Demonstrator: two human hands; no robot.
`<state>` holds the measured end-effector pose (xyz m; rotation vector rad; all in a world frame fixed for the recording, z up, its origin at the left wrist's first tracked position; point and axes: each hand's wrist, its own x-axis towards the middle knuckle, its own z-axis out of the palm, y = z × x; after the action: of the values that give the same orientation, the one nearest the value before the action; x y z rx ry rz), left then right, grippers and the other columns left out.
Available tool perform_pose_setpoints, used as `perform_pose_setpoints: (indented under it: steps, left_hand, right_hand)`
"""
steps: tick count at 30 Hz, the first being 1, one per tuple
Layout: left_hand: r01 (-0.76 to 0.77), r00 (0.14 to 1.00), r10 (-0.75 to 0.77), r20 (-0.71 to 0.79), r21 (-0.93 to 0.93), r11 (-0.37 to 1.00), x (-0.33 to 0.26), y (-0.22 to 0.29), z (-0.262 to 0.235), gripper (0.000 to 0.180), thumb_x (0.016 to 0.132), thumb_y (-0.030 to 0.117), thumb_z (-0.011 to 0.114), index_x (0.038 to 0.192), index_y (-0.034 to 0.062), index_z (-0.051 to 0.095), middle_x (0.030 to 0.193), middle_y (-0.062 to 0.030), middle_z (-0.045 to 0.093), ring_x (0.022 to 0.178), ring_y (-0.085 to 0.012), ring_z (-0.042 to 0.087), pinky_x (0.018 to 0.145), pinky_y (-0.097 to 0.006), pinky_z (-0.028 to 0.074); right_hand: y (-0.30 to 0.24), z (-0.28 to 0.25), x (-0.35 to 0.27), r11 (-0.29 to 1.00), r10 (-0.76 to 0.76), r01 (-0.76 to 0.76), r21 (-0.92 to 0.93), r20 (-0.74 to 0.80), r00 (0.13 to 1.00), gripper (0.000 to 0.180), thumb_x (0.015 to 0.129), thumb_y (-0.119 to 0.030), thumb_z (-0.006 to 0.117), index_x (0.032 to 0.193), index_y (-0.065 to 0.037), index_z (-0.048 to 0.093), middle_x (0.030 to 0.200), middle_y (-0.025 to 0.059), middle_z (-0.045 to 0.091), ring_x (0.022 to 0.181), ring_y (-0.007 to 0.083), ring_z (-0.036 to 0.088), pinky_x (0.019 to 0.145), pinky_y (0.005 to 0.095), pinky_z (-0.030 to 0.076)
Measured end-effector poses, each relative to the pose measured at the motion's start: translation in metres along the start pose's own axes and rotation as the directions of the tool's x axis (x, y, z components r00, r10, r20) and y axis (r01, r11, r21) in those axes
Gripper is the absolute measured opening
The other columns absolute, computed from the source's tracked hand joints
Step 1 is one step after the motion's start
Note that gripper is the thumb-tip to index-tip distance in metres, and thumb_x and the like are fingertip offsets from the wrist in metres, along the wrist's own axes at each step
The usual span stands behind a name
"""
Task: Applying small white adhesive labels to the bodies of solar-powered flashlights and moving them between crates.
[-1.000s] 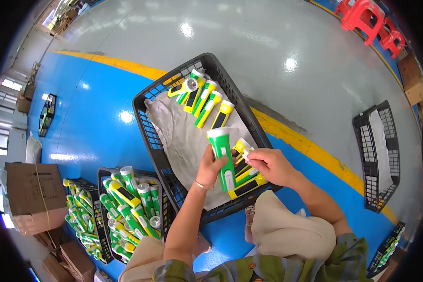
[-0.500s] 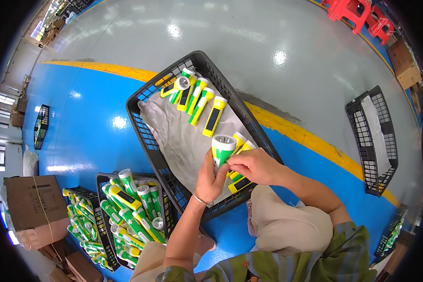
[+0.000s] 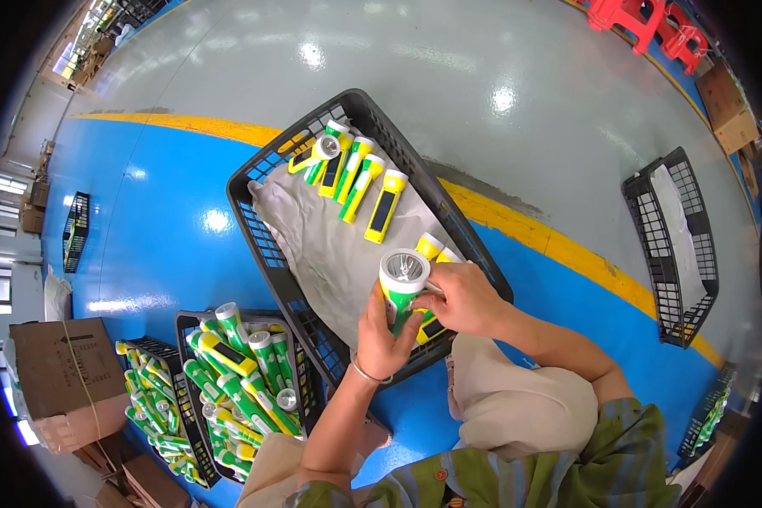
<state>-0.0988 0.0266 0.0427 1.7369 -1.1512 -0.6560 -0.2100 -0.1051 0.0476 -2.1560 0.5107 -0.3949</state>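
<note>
My left hand (image 3: 383,343) is wrapped round a green flashlight (image 3: 404,269) with a white head, its lens tilted up toward me. The right hand (image 3: 466,298) has its fingers closed against the flashlight's right side, just below the head; the fingertips are partly hidden. Both hands are over the near end of a black plastic crate (image 3: 398,135) lined with a pale sheet (image 3: 313,254). Several green and yellow flashlights lie at its far end, one with a dark panel (image 3: 384,207) facing up. More yellow flashlights (image 3: 429,245) lie partly hidden behind my right hand.
Two crates heaped with flashlights (image 3: 237,381) stand at lower left, beside a cardboard box (image 3: 68,372). Another lined black crate (image 3: 671,245) sits on the right. Red stools (image 3: 639,21) stand at the far right. A yellow stripe (image 3: 559,245) crosses the blue and grey floor.
The flashlight has tipped so its lens faces me more. My right hand has shifted slightly up along its side, and my left hand has moved a little lower.
</note>
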Motion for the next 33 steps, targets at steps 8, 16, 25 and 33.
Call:
perform_pose_setpoints:
  steps: [8,16,25,33]
  left_hand:
    - [0.180,0.980,-0.187,-0.070,-0.090,0.980,-0.007,-0.015,0.004,0.065,0.070,0.013,0.077,0.121,-0.0037,0.042,0.095,-0.0169,0.059,0.080,-0.0192,0.059,0.070,-0.030,0.048]
    - [0.373,0.913,-0.405,0.048,-0.500,0.782,-0.001,-0.020,-0.028,0.037,0.071,0.004,0.071,0.104,-0.0037,0.055,0.090,-0.0072,0.062,0.081,-0.0099,0.056,0.072,-0.025,0.047]
    - [0.401,0.647,-0.673,-0.358,-0.591,0.700,-0.001,-0.091,-0.094,0.029,0.071,0.017,0.069,0.086,-0.0036,0.056,0.077,-0.0097,0.061,0.063,-0.0188,0.060,0.056,-0.035,0.048]
    - [0.939,0.307,-0.546,-0.779,0.155,0.308,-0.176,-0.210,-0.345,0.077,0.068,0.035,0.069,0.131,0.0071,0.035,0.113,-0.0249,0.056,0.106,-0.0375,0.055,0.089,-0.041,0.044]
  right_hand:
    - [0.008,0.007,0.003,0.999,0.009,-0.012,0.052,0.068,0.998,0.024,0.073,-0.013,0.069,0.092,-0.004,0.059,0.079,0.0137,0.063,0.069,0.0330,0.060,0.059,0.0374,0.047]
    - [0.002,0.000,0.011,0.974,-0.025,-0.048,0.223,0.315,0.949,0.012,0.078,-0.014,0.063,0.084,-0.004,0.060,0.077,0.0134,0.060,0.072,0.0314,0.059,0.062,0.0391,0.045]
    - [-0.039,0.030,-0.011,0.899,-0.432,0.429,0.090,0.352,0.831,0.006,0.072,-0.007,0.067,0.076,-0.006,0.062,0.070,0.0075,0.055,0.061,0.0254,0.056,0.053,0.0352,0.044]
    - [-0.028,0.023,-0.009,0.955,-0.266,0.234,0.183,0.179,0.947,0.008,0.074,-0.001,0.065,0.079,-0.001,0.059,0.071,0.0105,0.055,0.062,0.0257,0.055,0.055,0.0323,0.043]
